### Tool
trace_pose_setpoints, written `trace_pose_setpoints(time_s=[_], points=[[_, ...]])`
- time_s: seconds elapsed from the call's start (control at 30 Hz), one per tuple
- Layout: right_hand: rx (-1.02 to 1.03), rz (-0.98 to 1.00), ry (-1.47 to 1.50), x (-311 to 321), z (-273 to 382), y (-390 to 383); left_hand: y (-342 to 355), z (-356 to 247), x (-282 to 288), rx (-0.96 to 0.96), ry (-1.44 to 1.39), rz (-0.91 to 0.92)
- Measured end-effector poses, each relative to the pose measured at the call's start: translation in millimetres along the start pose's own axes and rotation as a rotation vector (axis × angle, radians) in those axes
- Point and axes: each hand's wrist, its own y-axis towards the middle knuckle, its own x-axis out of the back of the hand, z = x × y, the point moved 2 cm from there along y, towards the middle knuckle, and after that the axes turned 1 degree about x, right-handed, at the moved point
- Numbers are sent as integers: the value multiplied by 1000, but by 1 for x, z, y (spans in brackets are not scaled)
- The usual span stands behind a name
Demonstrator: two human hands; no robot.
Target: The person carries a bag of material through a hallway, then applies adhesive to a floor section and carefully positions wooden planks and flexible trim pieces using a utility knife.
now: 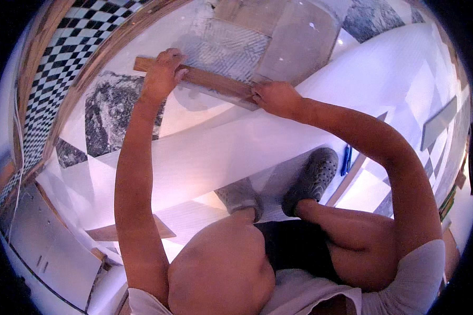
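Observation:
A narrow brown wooden board [215,80] stretches between my two hands, slanting down from left to right over the far part of the floor. Near its left end my left hand [164,73] is closed over it, with the board's tip sticking out beyond. My right hand [278,98] grips the other end, its fingers bent over the edge and partly hidden. Just below the board lies a wide white sheet [215,152] that looks like thin underlay. Whether the board touches the floor, I cannot tell.
Grey clogs [315,176] on my feet stand on the sheet. A blue tool [347,160] lies right of them. Another wooden piece [142,230] rests by my left forearm. White cabinets [52,236] stand at lower left, and a checkered surface [63,58] runs along the left.

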Motion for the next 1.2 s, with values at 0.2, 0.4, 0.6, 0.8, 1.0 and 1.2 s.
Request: trace_pose_setpoints(time_s=[0.2, 0.4, 0.6, 0.8, 1.0, 1.2], points=[[-91, -15, 188, 12, 48, 77, 3, 20, 28, 142, 233, 132], [-244, -62, 293, 20, 108, 148, 3, 29, 34, 180, 261, 90], [-494, -42, 314, 22, 103, 163, 4, 30, 51, 50, 212, 170], [-554, 12, 370, 23, 92, 165, 21, 55, 32, -112, 344, 281], [-584, -114, 377, 16, 91, 161, 63, 54, 37, -91, 298, 655], [-647, -114, 405, 17, 99, 174, 54, 25, 43, -23, 226, 419]])
